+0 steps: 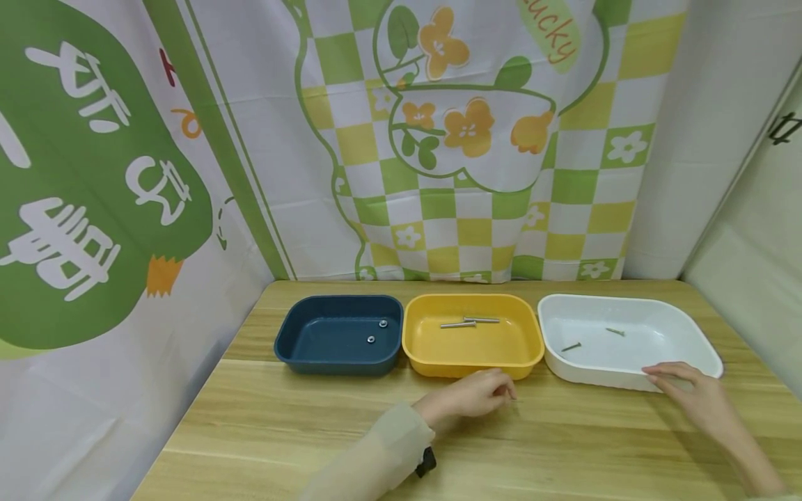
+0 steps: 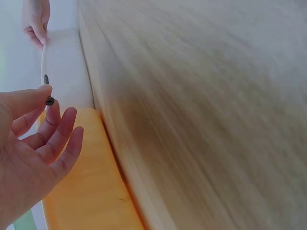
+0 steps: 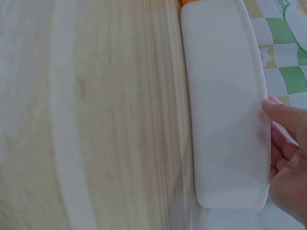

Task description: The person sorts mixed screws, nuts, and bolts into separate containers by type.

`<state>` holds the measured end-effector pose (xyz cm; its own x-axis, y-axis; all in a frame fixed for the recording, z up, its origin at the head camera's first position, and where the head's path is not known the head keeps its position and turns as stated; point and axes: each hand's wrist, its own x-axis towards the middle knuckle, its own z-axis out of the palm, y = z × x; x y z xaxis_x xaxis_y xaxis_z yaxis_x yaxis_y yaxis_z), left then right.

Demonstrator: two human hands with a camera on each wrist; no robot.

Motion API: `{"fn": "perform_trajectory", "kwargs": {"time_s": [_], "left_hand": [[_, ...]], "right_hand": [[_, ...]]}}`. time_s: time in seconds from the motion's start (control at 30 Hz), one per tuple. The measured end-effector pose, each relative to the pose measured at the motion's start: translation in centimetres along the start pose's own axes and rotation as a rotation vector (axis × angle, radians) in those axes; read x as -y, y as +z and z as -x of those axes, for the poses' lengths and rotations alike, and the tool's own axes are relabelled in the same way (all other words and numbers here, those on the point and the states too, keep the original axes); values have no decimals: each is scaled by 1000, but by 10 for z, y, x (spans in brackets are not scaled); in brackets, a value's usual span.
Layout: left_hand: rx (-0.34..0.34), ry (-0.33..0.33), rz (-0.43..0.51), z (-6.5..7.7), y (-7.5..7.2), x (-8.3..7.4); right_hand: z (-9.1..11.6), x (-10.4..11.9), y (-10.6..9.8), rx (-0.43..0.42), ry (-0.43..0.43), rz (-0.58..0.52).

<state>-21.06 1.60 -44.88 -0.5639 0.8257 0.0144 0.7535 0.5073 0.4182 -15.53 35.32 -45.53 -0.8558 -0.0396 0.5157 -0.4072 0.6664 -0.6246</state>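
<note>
My left hand (image 1: 471, 395) is in front of the yellow tray (image 1: 464, 369), pinching a small dark screw (image 2: 49, 100) between thumb and index finger. In the left wrist view the screw's cross-slotted head faces the camera and its other fingers are loosely bent. My right hand (image 1: 697, 398) grips the front rim of the white tray (image 3: 228, 110), thumb on the outer side and fingers over the inside. Two screws, one to the left (image 1: 572, 346) and one farther back (image 1: 616, 332), lie apart on the white tray's floor.
Two long silver bolts (image 1: 458, 325) lie in the yellow tray. The dark blue tray (image 1: 338, 367) at the left holds two small nuts (image 1: 371, 339). All three trays stand side by side on the wooden table (image 1: 564, 452), before a patterned curtain (image 1: 438, 229).
</note>
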Motion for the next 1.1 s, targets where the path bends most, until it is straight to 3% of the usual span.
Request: {"fn": "perform_trajectory", "kwargs": {"time_s": [0.4,1.1], "left_hand": [[-30,49,-2,-7,-3,-13],[-188,60,22,-28,-8,-35]], "right_hand": [[-1,-1,1,-11,-31,-4],[-1,-3,0,1,-17,-20]]}}
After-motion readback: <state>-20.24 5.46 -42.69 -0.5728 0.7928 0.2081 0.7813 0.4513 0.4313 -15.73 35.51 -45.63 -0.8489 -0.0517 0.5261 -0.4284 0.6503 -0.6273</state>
